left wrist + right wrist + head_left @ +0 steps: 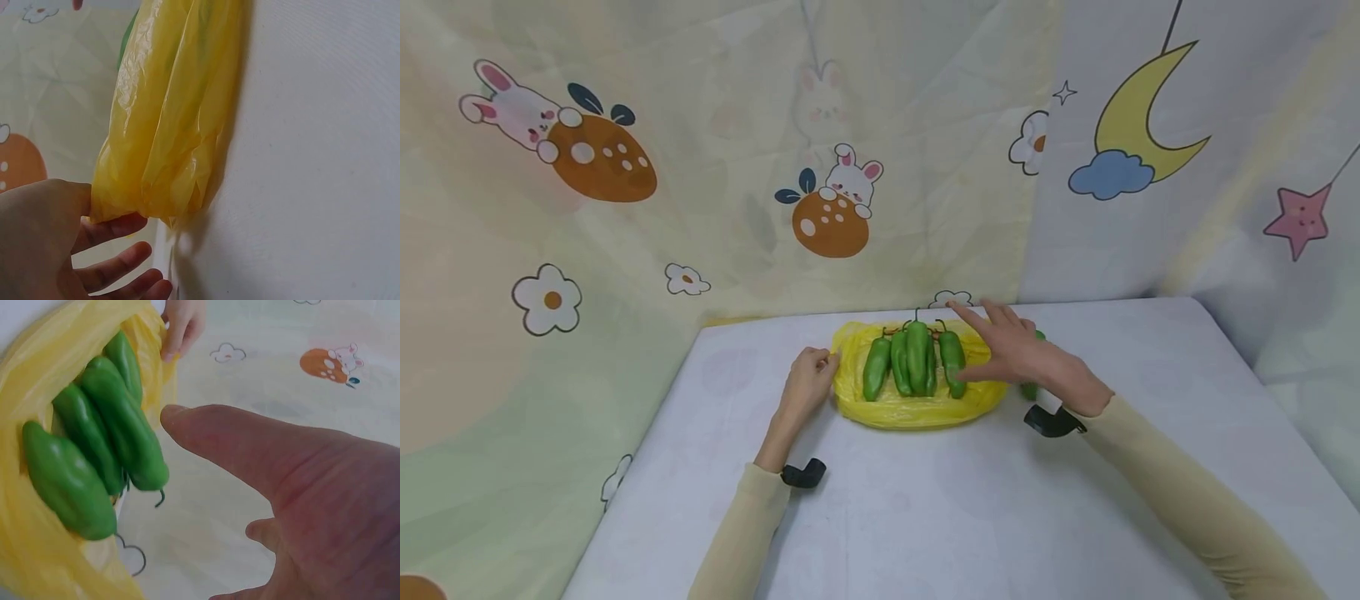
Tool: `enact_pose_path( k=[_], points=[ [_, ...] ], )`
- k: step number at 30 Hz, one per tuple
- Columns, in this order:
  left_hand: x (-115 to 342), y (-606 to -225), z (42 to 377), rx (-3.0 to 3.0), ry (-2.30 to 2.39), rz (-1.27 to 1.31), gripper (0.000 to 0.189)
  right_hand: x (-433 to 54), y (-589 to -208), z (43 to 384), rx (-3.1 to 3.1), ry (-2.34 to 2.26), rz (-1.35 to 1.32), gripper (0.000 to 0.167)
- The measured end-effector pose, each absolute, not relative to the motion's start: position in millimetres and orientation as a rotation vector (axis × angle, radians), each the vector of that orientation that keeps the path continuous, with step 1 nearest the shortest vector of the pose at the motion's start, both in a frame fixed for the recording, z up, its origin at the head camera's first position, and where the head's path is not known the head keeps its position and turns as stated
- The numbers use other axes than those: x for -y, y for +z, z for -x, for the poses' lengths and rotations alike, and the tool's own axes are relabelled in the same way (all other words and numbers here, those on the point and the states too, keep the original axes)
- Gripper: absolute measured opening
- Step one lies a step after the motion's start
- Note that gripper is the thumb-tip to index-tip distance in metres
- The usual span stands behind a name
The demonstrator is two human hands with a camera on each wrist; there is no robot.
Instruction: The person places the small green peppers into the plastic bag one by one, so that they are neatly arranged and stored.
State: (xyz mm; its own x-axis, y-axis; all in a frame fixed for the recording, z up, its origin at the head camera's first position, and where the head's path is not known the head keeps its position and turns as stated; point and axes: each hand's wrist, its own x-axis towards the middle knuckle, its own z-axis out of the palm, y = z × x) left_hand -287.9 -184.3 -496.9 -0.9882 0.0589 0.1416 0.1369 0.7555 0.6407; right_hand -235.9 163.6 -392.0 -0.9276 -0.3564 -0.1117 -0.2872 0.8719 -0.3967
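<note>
Several green peppers (917, 358) lie side by side in a yellow plastic bag (895, 415) whose edge forms a low rim around them. At the bag's left end my left hand (808, 379) pinches its edge between thumb and index finger; the left wrist view shows the other fingers loose below the plastic (169, 112). My right hand (1011, 346) is spread above the bag's right end, thumb stretched toward the rightmost pepper. Nothing sits in its fingers. Another green pepper (1029, 390) lies right of the bag, partly hidden by that hand.
The bag rests near the back of a white table (925, 517). Behind it hangs a curtain (730, 167) printed with rabbits, flowers and a moon. Each wrist wears a black camera band (805, 474).
</note>
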Motion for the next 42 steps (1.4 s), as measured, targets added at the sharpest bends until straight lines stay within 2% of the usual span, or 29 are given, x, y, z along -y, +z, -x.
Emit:
enact_pose_path(
  k=[10,21,31,42],
  points=[
    [183.9,-496.9,289.8,2.846,-1.07,0.14,0.04,-206.2,-392.7,236.5,-2.807,-0.546,0.323,0.112],
    [185.3,-496.6,288.5,2.841,-1.07,0.165,0.042,-232.4,-411.0,243.0,-2.694,-0.53,0.19,0.115],
    [185.6,-497.6,287.7,2.848,-1.074,0.154,0.041,-236.2,-440.3,248.4,-2.665,-0.469,0.136,0.106],
    [184.3,-499.1,287.8,2.844,-1.093,0.129,0.037,-229.1,-455.9,247.9,-2.703,-0.431,0.098,0.093]
  ],
)
